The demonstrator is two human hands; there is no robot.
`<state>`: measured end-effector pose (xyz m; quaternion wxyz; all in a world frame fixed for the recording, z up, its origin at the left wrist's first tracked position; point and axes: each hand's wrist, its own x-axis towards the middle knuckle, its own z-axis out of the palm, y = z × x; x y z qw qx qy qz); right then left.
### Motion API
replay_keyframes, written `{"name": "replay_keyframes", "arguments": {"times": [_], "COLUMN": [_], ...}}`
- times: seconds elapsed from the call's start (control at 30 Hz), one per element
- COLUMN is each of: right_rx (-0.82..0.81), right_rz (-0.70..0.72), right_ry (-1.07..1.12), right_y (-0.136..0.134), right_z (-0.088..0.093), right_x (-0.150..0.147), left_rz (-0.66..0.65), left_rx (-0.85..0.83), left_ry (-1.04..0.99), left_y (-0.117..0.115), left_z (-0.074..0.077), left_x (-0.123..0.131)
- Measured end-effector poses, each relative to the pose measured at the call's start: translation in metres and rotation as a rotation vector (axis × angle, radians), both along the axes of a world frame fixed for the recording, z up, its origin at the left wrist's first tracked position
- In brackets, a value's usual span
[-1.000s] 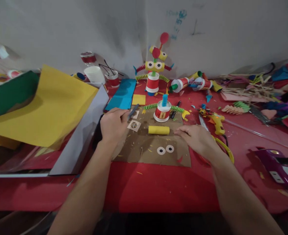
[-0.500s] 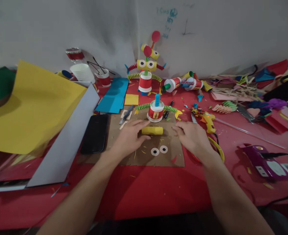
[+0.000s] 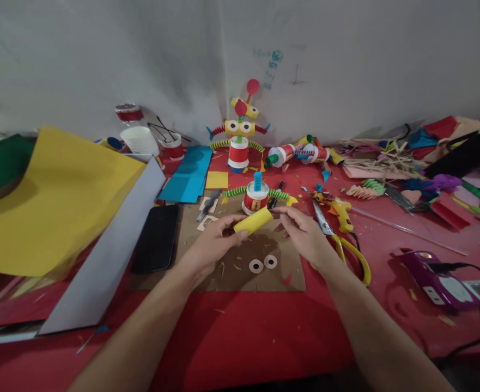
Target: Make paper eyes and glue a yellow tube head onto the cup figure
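Observation:
My left hand (image 3: 213,245) and my right hand (image 3: 303,234) together hold a yellow paper tube (image 3: 253,220) lifted off the brown cardboard sheet (image 3: 243,272). The left fingers pinch its near-left end and the right fingertips touch its far-right end. A pair of paper eyes (image 3: 263,264) lies on the cardboard just below the tube. Behind it stands a red-and-white cup figure (image 3: 255,197) with green spring arms and a blue neck. A taller finished cup robot (image 3: 238,133) stands by the wall.
A black phone (image 3: 157,238) and a grey marker (image 3: 207,204) lie left of the cardboard, with big yellow (image 3: 55,201) and white (image 3: 109,250) sheets farther left. A yellow glue gun (image 3: 340,209), yellow-handled scissors (image 3: 352,250) and a purple device (image 3: 431,275) lie to the right.
My left hand put the marker down beside the cardboard and came over to the yellow tube. Both hands then picked the tube up off the cardboard and tilted it.

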<state>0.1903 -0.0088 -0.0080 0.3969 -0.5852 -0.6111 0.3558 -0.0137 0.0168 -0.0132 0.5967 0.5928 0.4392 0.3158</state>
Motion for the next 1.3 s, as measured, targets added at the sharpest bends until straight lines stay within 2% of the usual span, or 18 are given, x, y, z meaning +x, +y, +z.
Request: {"name": "replay_keyframes", "arguments": {"times": [0.07,0.13,0.33,0.47,0.6,0.77,0.97,1.0,1.17,1.3], "right_rx": [-0.047,-0.064,0.028,0.069,0.035,0.049,0.107,0.119,0.159,0.147], "right_rz": [0.025,0.060,0.127,0.115,0.132,0.052,0.043,0.028,-0.019,-0.037], "right_ry": [0.173,0.257,0.281,0.317,0.349,0.398,0.228,0.221,0.239,0.233], "right_y": [-0.001,-0.003,-0.005,-0.004,-0.005,-0.006,-0.005,-0.005,-0.005,-0.005], "right_z": [0.003,0.006,0.001,-0.001,0.001,0.000,0.000,0.000,0.000,0.001], "right_x": [-0.002,-0.004,-0.008,-0.009,-0.010,-0.010,-0.011,-0.011,-0.011,-0.012], "left_rz": [0.009,0.015,0.014,0.013,0.050,0.078,0.053,0.096,0.477,0.494], "left_rx": [-0.171,-0.282,-0.414,-0.308,-0.169,-0.099,-0.075,-0.041,0.118,0.158], "left_ry": [-0.129,-0.204,-0.286,-0.292,-0.263,-0.238,-0.235,-0.226,-0.077,-0.002], "left_y": [-0.001,-0.001,-0.002,-0.004,-0.004,-0.003,-0.004,-0.003,0.000,-0.002], "left_z": [0.005,0.008,0.011,0.011,0.008,0.009,0.018,0.018,0.015,0.018], "left_x": [-0.001,-0.003,-0.005,-0.004,-0.005,-0.005,-0.006,-0.007,-0.010,-0.007]}}
